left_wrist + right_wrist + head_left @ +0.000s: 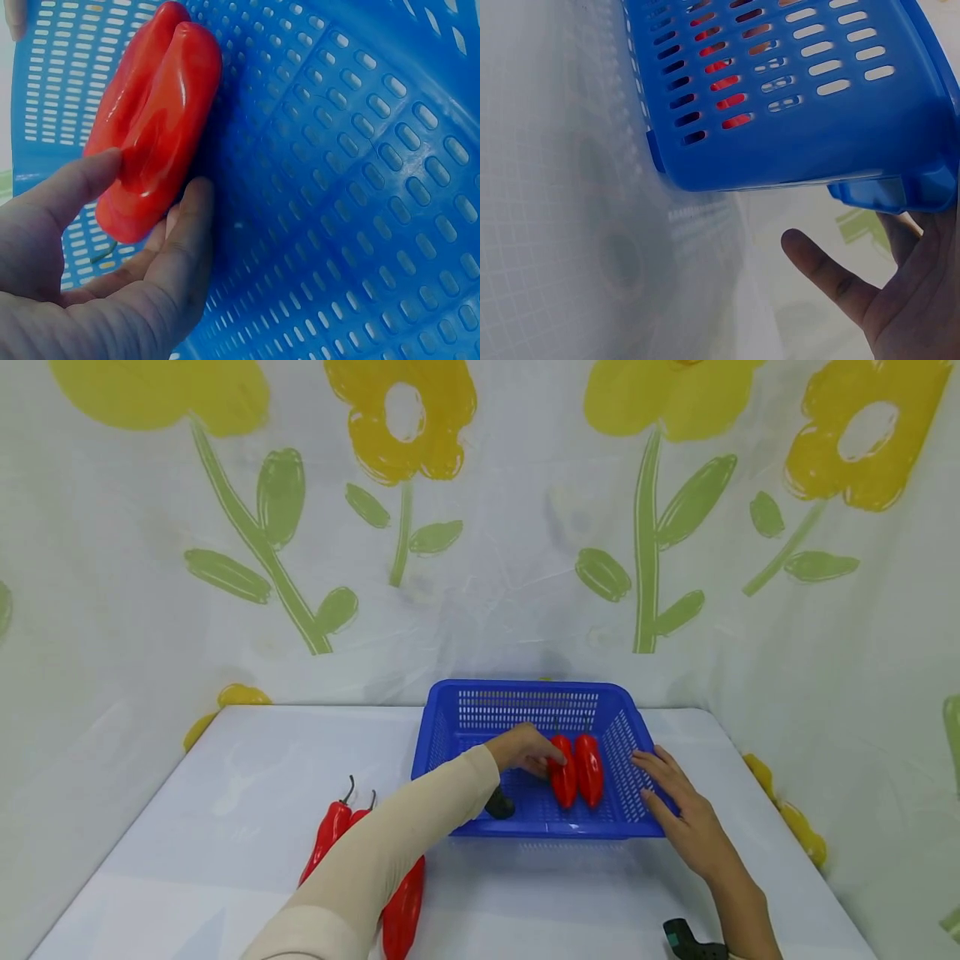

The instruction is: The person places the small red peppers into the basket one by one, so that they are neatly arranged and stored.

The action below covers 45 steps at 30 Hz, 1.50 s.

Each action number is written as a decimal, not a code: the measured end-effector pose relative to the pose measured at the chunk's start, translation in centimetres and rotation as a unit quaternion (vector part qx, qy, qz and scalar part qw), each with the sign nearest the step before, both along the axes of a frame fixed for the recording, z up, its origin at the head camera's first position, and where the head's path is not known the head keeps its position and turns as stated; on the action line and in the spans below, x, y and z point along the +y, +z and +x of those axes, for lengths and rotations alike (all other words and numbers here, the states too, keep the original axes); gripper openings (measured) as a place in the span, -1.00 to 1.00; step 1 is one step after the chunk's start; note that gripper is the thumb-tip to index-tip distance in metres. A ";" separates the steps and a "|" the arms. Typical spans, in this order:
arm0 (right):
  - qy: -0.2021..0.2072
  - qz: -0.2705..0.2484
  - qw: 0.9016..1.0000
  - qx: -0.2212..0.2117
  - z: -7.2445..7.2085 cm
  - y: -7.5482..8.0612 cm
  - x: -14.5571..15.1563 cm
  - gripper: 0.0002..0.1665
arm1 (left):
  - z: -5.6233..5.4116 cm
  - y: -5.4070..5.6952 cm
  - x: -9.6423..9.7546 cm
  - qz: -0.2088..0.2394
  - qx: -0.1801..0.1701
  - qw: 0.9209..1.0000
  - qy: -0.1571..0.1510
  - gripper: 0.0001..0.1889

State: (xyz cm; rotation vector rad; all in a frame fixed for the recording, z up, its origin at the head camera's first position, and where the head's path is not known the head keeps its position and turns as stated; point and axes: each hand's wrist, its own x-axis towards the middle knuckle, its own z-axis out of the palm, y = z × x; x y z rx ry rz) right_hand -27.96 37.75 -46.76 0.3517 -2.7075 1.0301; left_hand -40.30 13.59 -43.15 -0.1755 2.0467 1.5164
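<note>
Two red peppers lie side by side in the blue basket [536, 828], and taking its centre as our clock's hub, we find the left pepper [566, 787] and the right pepper [590, 770] towards 3 o'clock, their stems pointing to 12. Our left hand [527, 750] reaches in from 7 o'clock, wearing a cream sleeve [420, 835], and it has the left pepper pinched: in the left wrist view we see the thumb on its skin and the fingers curved round the far side. How firmly they press, we cannot tell.

Our right hand [688, 814] is at the basket's rim, between 3 and 4 o'clock. Its fingers are spread over the edge, and in the right wrist view the thumb stands well apart from them; we cannot tell how much the fingers bear on the plastic.

On the white table [247, 793], more peppers [328, 835] lie between 7 and 9 o'clock, partly hidden from us by the sleeve. A black wrist device [686, 939] shows between 4 and 5 o'clock. Beyond the basket, at 12, hangs a white curtain [517, 568] printed with yellow flowers.
</note>
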 end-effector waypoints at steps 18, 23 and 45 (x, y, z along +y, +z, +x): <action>0.001 0.003 1.000 -0.005 0.2 0.1 0.1 -0.41 | 0.1 1.6 -0.4 -0.047 0.026 0.998 0.029 -0.55; -0.001 0.007 1.000 -0.014 0.2 0.2 0.1 -0.39 | 0.0 2.6 -2.0 0.029 0.043 0.998 0.024 -0.48; 0.004 -0.009 1.000 -0.009 0.4 0.2 0.1 -0.41 | 3.1 3.5 -8.2 0.100 0.092 0.990 -0.024 -0.62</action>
